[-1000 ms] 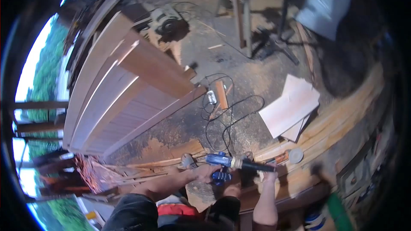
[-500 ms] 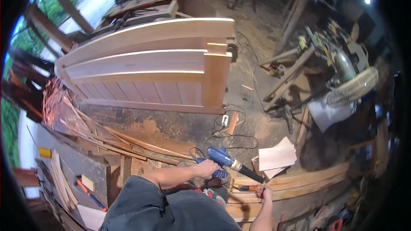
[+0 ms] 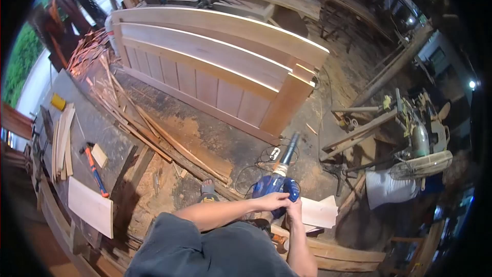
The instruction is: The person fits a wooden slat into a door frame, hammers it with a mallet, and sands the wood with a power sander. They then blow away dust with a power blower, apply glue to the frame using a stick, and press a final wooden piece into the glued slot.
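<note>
A blue power tool with a long dark nozzle (image 3: pixel 290 150) points up and away from my body, toward the lower corner of a large wooden panel frame (image 3: pixel 205 66). My left hand (image 3: pixel 274 201) is closed on the tool's blue body. Against it, at the tool's right rear, my right hand (image 3: pixel 294 208) has its fingers drawn together; what they hold, if anything, is hidden. Pale thin boards (image 3: pixel 319 212) lie just to the right of my hands.
A workbench (image 3: pixel 120 166) at the left bears an orange-and-blue hammer (image 3: pixel 96 172), wood strips (image 3: pixel 63 141) and a pale board (image 3: pixel 91 206). Long strips (image 3: pixel 169 149) and a black cable (image 3: pixel 246 170) lie on the floor. A fan (image 3: pixel 421 164) stands at the right.
The tool's nozzle has swung from the lower right to pointing away from me. My right hand has moved from the nozzle tip to beside my left hand. The view has turned left.
</note>
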`<state>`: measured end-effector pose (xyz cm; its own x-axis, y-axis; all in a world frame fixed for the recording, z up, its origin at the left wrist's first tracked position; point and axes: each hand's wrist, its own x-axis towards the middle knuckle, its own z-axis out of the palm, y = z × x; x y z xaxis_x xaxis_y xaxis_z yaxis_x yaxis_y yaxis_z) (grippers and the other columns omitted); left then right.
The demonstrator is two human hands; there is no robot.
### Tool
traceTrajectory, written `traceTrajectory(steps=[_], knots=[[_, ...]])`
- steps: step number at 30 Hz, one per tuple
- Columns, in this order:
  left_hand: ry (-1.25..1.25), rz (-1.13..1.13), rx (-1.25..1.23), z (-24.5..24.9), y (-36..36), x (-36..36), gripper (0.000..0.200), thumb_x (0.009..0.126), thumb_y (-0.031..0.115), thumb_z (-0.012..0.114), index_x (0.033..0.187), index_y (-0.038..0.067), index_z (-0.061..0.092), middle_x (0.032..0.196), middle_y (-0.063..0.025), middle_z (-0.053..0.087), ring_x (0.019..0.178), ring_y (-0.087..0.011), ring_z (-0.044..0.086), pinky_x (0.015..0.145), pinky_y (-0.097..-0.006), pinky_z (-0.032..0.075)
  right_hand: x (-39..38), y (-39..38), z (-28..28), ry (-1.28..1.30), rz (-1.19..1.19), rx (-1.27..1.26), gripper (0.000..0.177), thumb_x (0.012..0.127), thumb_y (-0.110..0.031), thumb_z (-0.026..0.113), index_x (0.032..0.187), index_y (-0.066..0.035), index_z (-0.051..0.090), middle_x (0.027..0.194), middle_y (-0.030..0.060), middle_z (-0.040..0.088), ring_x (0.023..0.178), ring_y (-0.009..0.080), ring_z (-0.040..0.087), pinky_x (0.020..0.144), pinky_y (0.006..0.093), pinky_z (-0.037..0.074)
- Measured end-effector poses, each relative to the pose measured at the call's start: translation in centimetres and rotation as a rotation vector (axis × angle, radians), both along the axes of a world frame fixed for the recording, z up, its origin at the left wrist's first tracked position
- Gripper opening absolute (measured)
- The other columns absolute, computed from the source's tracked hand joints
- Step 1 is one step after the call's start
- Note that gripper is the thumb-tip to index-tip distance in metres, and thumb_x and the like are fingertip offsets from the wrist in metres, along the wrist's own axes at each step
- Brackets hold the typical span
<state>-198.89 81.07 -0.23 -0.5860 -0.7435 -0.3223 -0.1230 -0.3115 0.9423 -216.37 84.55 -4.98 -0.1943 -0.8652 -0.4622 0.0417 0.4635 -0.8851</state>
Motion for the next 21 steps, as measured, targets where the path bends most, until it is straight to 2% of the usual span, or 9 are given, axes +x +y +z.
traceTrajectory(steps=[5,8,10,11,14,17,19,20,21], knots=[[-0.309,0.991,-0.026,-2.6,1.7,5.4,0.052,0.083,0.035,0.085,0.112,-0.004,0.068,0.111,-0.0146,0.073,0.105,-0.0226,0.069,0.096,-0.0369,0.053,-0.6,-0.1,3.2,0.315,0.396,-0.021,0.028,0.081,-0.020,0.081,0.102,-0.003,0.071,0.090,0.0042,0.071,0.080,0.0118,0.065,0.072,0.0286,0.052],[0.281,0.821,0.405,-1.3,1.2,5.7,0.065,0.084,0.036,0.085,0.120,-0.010,0.058,0.123,-0.0203,0.062,0.127,-0.0222,0.055,0.099,-0.0365,0.051,2.1,-0.1,6.6,0.513,0.451,-0.171,0.037,0.079,-0.026,0.086,0.103,-0.002,0.070,0.090,0.0042,0.071,0.079,0.0108,0.062,0.072,0.0282,0.051],[0.440,0.805,0.617,2.3,0.2,6.6,0.054,0.082,0.023,0.086,0.120,-0.007,0.063,0.117,-0.0152,0.069,0.105,-0.0216,0.068,0.089,-0.0359,0.056,4.2,0.5,8.1,0.497,0.408,-0.223,0.048,0.078,-0.033,0.087,0.108,-0.001,0.069,0.093,0.0070,0.071,0.084,0.0160,0.064,0.077,0.0322,0.051],[0.488,0.803,0.489,1.6,-0.4,6.8,0.030,0.085,0.018,0.083,0.099,-0.005,0.073,0.097,-0.0098,0.074,0.081,-0.0170,0.070,0.071,-0.0331,0.058,4.5,0.6,8.4,0.457,0.377,-0.232,0.055,0.076,-0.037,0.088,0.112,0.000,0.068,0.095,0.0098,0.071,0.088,0.0212,0.067,0.081,0.0360,0.052],[0.340,0.726,0.341,2.7,-1.8,7.8,0.019,0.082,0.008,0.081,0.096,-0.003,0.072,0.091,-0.0057,0.072,0.083,-0.0130,0.068,0.077,-0.0311,0.056,5.0,1.3,3.9,0.540,0.228,-0.482,0.057,0.091,-0.044,0.076,0.128,-0.004,0.059,0.097,0.0004,0.067,0.089,0.0101,0.059,0.083,0.0298,0.048],[0.233,0.661,-0.043,3.1,-1.8,7.3,0.024,0.082,0.007,0.081,0.102,0.005,0.069,0.092,0.0011,0.068,0.084,-0.0088,0.063,0.074,-0.0278,0.053,8.8,1.6,6.9,-0.373,-0.314,-0.123,0.059,0.093,-0.063,0.063,0.119,-0.011,0.065,0.113,0.0041,0.068,0.102,0.0172,0.064,0.090,0.0358,0.048],[0.154,0.464,-0.481,5.3,-0.9,8.2,0.030,0.082,0.008,0.079,0.108,0.004,0.063,0.089,0.0025,0.063,0.086,-0.0091,0.060,0.074,-0.0276,0.052,9.3,1.7,5.7,-0.589,-0.368,0.057,0.049,0.101,-0.060,0.050,0.120,-0.017,0.065,0.102,0.0018,0.070,0.092,0.0189,0.065,0.080,0.0353,0.051],[0.313,0.391,-0.352,3.5,-0.3,7.0,0.029,0.080,0.006,0.077,0.105,0.002,0.063,0.084,0.0001,0.060,0.084,-0.0101,0.060,0.072,-0.0302,0.052,7.2,3.4,4.3,-1.018,0.079,0.188,0.050,0.101,-0.059,0.050,0.114,-0.013,0.067,0.100,0.0062,0.072,0.087,0.0211,0.068,0.074,0.0358,0.057],[0.178,0.195,-0.522,6.7,-0.1,8.5,0.028,0.076,0.007,0.075,0.101,0.002,0.064,0.083,-0.0064,0.062,0.080,-0.0174,0.063,0.071,-0.0349,0.052,7.7,4.2,2.6,-0.988,-0.191,0.323,0.049,0.097,-0.058,0.057,0.114,-0.012,0.067,0.101,0.0089,0.072,0.085,0.0242,0.069,0.075,0.0406,0.059]])
